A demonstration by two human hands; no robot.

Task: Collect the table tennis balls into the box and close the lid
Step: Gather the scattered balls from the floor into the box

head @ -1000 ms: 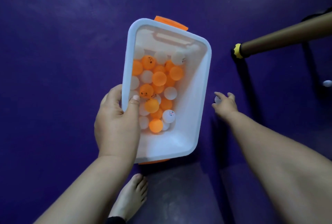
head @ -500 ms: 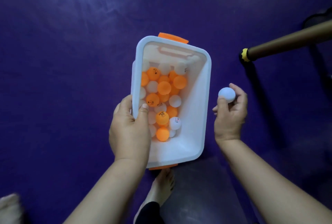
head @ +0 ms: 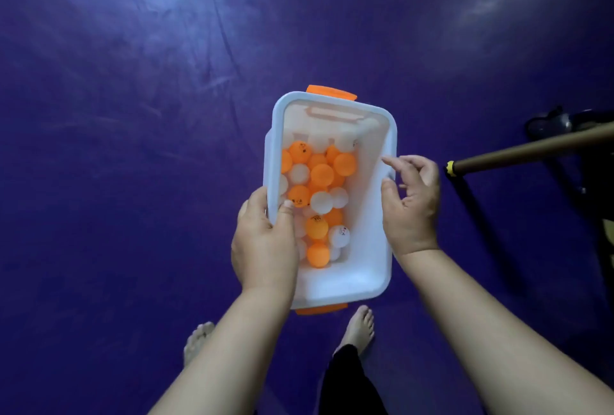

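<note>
Box (head: 382,268) gripped by left hand (head: 264,245) | right hand (head: 410,202) spread, empty | pole (head: 531,153) beside

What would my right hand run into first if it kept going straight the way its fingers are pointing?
Probably the box: the right hand is open beside its right rim, fingers aimed left over the opening. Beyond the rim lie the balls, though the hand's height above them is unclear.

One head-worn wide-angle view looks almost straight down from standing height at the purple floor (head: 133,148), which bulges toward the frame edges. Both forearms enter from the bottom edge, and the white box (head: 375,268) sits close, just below centre.
</note>
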